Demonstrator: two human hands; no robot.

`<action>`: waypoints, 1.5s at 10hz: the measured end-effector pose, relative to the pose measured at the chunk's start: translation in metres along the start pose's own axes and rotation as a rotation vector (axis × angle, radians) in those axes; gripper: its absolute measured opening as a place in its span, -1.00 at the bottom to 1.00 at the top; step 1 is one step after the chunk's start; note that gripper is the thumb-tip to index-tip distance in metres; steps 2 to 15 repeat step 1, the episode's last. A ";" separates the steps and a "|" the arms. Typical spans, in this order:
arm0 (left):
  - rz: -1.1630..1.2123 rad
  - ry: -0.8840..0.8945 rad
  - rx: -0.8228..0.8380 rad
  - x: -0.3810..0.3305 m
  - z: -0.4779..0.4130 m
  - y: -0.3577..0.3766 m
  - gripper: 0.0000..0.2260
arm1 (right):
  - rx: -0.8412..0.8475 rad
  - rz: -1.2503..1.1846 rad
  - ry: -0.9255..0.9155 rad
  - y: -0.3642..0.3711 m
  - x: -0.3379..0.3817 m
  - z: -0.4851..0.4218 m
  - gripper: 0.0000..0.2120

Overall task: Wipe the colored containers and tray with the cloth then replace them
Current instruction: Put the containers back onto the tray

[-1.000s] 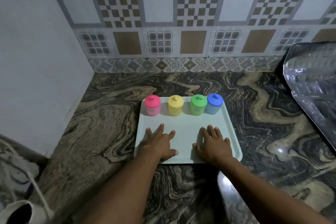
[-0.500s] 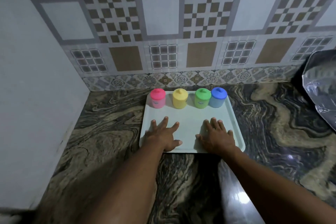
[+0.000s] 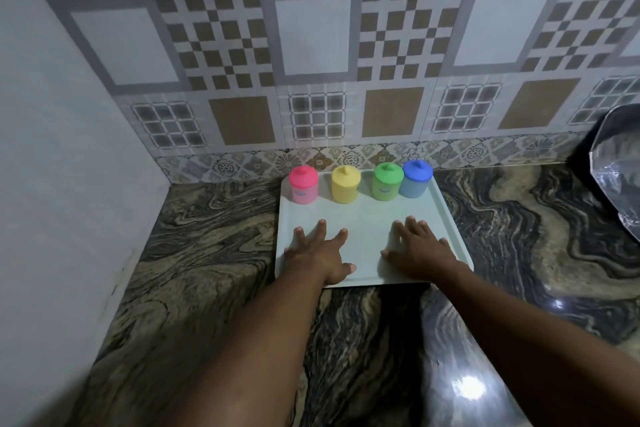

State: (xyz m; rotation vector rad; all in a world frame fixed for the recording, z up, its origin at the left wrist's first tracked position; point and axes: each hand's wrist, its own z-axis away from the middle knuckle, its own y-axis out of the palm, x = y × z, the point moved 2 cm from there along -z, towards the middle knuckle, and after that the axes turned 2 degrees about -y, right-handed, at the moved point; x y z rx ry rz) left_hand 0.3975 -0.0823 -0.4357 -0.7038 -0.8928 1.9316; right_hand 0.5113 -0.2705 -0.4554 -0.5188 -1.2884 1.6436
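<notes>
A: On the near half of the tray (image 3: 367,215), left hand (image 3: 320,253) and right hand (image 3: 420,251) flat, fingers spread, holding nothing.

B: Jars straight ahead though: pink (image 3: 303,184), yellow (image 3: 345,184), green (image 3: 388,182), blue (image 3: 416,178), lined left-to-right along the far edge. No cloth visible.

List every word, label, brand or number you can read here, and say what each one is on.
No text can be read.
Pink container: a small sticker on its front, too blurred to read.
Green container: a small sticker on its front, too small to read.
Yellow container, blue container, tray: no label visible.
</notes>
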 end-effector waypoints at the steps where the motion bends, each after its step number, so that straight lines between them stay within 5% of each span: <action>1: -0.010 0.038 0.010 0.000 0.008 -0.014 -0.21 | 0.023 -0.026 -0.010 -0.013 0.004 0.006 -0.24; 15: -0.010 0.038 0.010 0.000 0.008 -0.014 -0.21 | 0.023 -0.026 -0.010 -0.013 0.004 0.006 -0.24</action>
